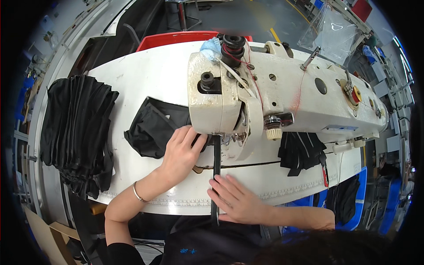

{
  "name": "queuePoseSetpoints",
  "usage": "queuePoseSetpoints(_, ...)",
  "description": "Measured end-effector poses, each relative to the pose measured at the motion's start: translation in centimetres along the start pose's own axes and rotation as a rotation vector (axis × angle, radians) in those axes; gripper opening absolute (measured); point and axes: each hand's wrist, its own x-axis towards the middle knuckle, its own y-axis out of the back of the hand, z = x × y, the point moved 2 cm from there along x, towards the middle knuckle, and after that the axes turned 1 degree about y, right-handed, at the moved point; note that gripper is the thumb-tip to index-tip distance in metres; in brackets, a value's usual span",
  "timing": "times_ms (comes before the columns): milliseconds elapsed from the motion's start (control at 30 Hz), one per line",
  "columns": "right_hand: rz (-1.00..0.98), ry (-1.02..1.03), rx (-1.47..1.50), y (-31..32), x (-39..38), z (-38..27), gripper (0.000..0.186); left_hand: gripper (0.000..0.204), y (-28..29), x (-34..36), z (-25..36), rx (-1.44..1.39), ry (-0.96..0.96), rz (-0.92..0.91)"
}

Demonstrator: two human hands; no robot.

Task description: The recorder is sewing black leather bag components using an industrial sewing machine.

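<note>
Under the head of a white sewing machine [207, 106] a narrow black strip [217, 154] runs straight toward me from the needle area. My left hand [182, 150], with a bangle at its wrist, lies just left of the presser foot. Its bent fingers grip the edge of a black fabric piece [154, 128] spread left of the machine; the fingertips are partly hidden. Nearer the table's front edge, my right hand [236, 201] rests across the strip. Its fingers are stretched out and slightly apart, covering part of the strip, which hangs over the edge.
A thick stack of black fabric pieces [79, 128] stands at the left. More black strips [302, 152] lie under the machine arm, beside a small red-handled tool [325, 172]. A blue bin [360, 198] holds dark cloth at the lower right; a red bin [176, 39] is behind.
</note>
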Motion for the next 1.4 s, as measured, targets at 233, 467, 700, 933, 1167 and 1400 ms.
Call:
queuePoseSetpoints(233,0.065,-0.146,-0.06,-0.7,2.4,8.1,0.047,0.028,0.7,2.3,-2.5,-0.435,0.189,-0.03)
queuePoseSetpoints(467,0.239,-0.37,0.488,0.3,2.6,9.1,0.038,0.029,-2.3,-0.4,-4.0,-0.516,0.242,-0.052)
queuePoseSetpoints(700,0.18,-0.319,0.589,-3.1,1.1,10.0,0.034,0.029,-3.3,-1.9,-1.9,-0.171,0.127,-0.234)
queuePoseSetpoints(933,-0.029,-0.38,0.523,-3.4,2.7,9.5,0.033,0.04,-1.2,-1.8,0.7,0.27,-0.109,-0.161)
queuePoseSetpoints(1167,0.08,-0.315,0.418,-3.5,1.9,9.1,0.03,0.038,-0.6,-0.8,-0.4,-0.111,0.097,-0.165)
queuePoseSetpoints(1400,0.015,-0.353,0.474,-3.5,1.7,8.7,0.025,0.038,-1.2,-1.7,-0.2,-0.098,0.044,-0.185)
